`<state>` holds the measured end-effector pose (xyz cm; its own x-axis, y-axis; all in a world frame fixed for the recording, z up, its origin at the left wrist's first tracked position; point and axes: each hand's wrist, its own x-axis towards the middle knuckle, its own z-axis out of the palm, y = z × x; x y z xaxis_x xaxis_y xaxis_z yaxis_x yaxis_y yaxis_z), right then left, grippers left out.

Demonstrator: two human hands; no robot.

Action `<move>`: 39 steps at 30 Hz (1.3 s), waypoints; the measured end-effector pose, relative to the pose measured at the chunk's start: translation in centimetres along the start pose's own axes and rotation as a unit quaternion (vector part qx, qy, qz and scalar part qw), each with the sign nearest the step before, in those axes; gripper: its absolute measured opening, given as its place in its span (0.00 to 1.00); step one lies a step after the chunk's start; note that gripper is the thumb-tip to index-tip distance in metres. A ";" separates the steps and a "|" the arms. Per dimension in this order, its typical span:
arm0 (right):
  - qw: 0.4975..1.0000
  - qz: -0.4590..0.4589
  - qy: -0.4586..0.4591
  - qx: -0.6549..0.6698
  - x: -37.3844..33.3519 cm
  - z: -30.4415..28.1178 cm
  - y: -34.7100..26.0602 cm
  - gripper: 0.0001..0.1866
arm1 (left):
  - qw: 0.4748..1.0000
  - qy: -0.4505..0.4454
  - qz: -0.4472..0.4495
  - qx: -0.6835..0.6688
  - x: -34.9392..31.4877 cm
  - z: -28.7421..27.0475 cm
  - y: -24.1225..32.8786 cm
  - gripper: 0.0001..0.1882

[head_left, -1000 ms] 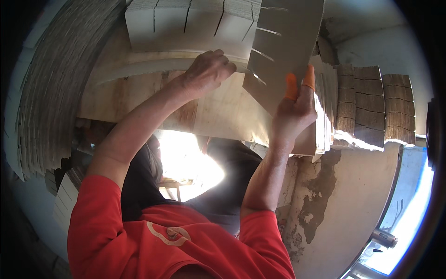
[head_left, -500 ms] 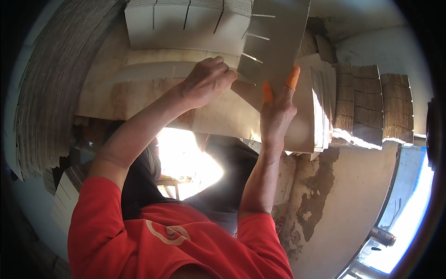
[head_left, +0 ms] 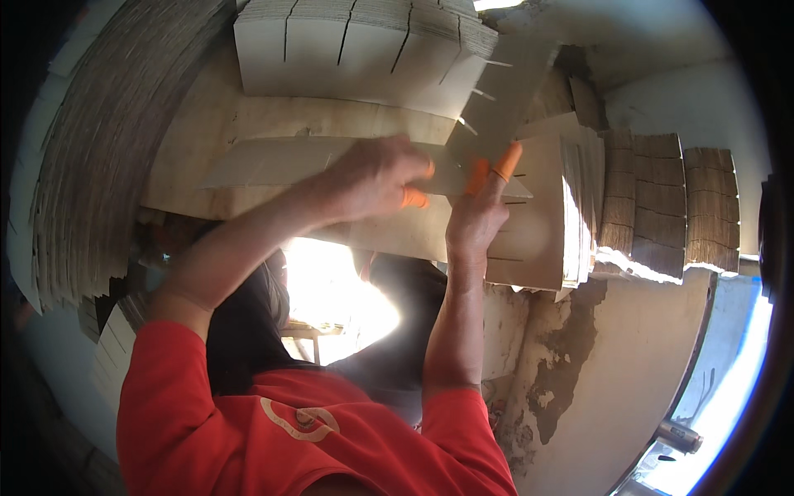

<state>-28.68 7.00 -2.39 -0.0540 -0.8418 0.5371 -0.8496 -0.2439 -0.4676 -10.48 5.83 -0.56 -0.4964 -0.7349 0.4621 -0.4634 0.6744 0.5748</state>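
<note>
My right hand (head_left: pixel 478 217), with orange finger covers on its thumb and a finger, grips a grey slotted cardboard strip (head_left: pixel 502 91) that slants up and away. A second cardboard strip (head_left: pixel 277 157) runs crosswise over the bench, and its right end reaches past my right hand. The two strips cross by my fingers; whether their slots are engaged cannot be made out. Over the crosswise strip is my left hand (head_left: pixel 372 180), somewhat blurred. Its two orange-covered fingertips are apart, and nothing is visible between them.
At the back stands a block of slotted cardboard sheets (head_left: pixel 356 62). A tall cardboard stack (head_left: pixel 107 157) curves along the left. More sheets (head_left: pixel 538 207) and brown corrugated bundles (head_left: pixel 659 202) line the right. Below the pale bench (head_left: pixel 397 231), bright light shows between my legs.
My left hand has moved right and slightly nearer, its fingers spreading. The crosswise strip now extends past my right hand. The held strip tilts further right, and the view has shifted slightly.
</note>
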 end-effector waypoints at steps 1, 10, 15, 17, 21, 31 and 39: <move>1.000 0.007 0.022 0.010 0.0 -0.3 -0.3 0.35 | 0.999 -0.008 -0.041 0.011 1.2 -1.9 0.2 0.17; 0.998 0.015 0.035 0.040 1.5 0.1 0.0 0.35 | 0.921 0.076 -0.044 0.379 11.4 -1.2 -14.5 0.24; 0.994 -0.023 0.077 0.073 1.6 0.1 0.0 0.32 | 0.915 0.069 -0.013 0.397 11.7 -0.5 -16.4 0.16; 0.992 -0.005 0.098 0.082 1.5 -0.1 -0.2 0.27 | 0.919 0.088 0.008 0.385 11.6 -0.6 -16.6 0.14; 0.986 -0.055 0.132 0.084 1.7 0.0 -0.2 0.27 | 0.925 0.162 0.107 0.326 10.6 -1.4 -15.6 0.10; 0.986 -0.016 0.071 0.148 1.2 -0.8 -0.8 0.28 | 0.963 0.037 0.052 0.261 7.2 -0.4 -10.8 0.08; 0.998 0.011 0.015 0.061 0.7 -1.3 -0.9 0.33 | 0.978 0.045 0.084 0.187 6.1 -0.4 -6.3 0.07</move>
<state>-28.64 7.29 -0.65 -0.0895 -0.8339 0.5446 -0.7779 -0.2830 -0.5611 -10.27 -2.99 -1.10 -0.5304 -0.6035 0.5954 -0.6256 0.7526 0.2055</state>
